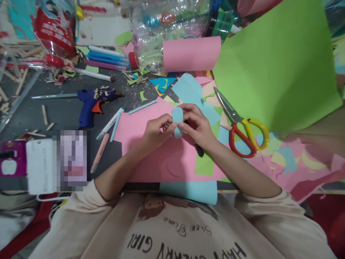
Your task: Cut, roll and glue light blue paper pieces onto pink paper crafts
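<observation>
Between my two hands is a small light-blue paper cutout [177, 114] with rounded ends, pinched in the middle. My left hand [161, 131] grips its left side with thumb and fingers closed. On the other side, my right hand [198, 124] pinches it the same way. A dark pen-like tool [198, 149] shows below my right hand; whether the hand touches it is hidden. Beneath both hands lies a pink paper sheet [151, 154]. Scissors with red and yellow handles [237, 124] rest right of my right hand.
A blue glue gun [90, 104] and markers [110, 124] lie at left. Plastic bottles [172, 21] and a rolled pink paper [192, 54] stand at the back. A large green sheet [277, 64] covers the right. Paper scraps [285, 158] and a phone-like white box [40, 166] flank the sides.
</observation>
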Tool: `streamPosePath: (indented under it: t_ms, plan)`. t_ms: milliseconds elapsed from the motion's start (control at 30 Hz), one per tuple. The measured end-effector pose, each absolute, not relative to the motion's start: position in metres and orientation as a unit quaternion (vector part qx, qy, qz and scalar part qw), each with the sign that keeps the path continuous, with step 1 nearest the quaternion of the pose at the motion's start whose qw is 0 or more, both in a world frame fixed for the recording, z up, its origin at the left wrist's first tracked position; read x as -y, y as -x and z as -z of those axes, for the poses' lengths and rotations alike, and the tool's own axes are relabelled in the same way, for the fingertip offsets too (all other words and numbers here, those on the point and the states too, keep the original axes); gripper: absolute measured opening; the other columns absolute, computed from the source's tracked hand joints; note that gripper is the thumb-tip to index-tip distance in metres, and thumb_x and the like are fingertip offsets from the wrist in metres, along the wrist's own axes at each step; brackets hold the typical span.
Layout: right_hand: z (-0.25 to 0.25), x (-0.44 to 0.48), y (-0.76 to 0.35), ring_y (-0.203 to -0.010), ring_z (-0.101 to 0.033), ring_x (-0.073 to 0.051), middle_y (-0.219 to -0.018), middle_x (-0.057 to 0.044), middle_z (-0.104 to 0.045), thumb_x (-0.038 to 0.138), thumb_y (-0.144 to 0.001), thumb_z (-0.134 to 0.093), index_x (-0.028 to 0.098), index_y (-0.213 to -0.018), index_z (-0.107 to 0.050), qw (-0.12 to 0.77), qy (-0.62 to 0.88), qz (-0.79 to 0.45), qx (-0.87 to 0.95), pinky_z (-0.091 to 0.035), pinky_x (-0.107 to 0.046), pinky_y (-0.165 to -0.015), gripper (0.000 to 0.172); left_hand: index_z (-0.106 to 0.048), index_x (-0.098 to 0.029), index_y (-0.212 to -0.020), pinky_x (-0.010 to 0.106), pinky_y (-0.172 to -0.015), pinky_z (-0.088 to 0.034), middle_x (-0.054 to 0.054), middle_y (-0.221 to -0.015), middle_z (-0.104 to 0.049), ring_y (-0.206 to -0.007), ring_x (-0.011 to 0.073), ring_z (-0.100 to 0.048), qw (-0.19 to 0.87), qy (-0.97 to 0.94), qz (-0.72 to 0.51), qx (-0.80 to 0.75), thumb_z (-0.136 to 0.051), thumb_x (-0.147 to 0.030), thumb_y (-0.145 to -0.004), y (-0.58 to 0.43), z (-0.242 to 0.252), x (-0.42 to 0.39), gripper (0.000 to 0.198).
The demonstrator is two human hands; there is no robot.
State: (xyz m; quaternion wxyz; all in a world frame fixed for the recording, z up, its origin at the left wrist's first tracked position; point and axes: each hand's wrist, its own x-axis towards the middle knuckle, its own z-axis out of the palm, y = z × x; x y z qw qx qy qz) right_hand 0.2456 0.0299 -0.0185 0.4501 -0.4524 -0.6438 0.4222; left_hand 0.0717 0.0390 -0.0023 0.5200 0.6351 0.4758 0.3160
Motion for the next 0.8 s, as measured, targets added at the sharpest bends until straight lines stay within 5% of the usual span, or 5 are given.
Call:
streamPosePath:
  t_ms: [800]
  plan:
    - [0.0179, -0.0305, -0.2464, -0.109, -0.061, -0.022, -0.116, -0.007, -0.063, 0.042, -0.09, -0.06, 0.023, -0.073, -0.057, 0.459, 0.44, -0.418, 0.65, -0.05, -0.049, -0.101, 0.026, -0.049, -0.02, -0.058, 0.019, -0.05, -0.044, -0.004, -0.05, -0.059, -0.046, 0.0074, -0.054, 0.561, -0.578, -0.339, -0.486, -0.058, -0.032, -0.083, -0.0761, 0.0016, -0.0406, 0.029]
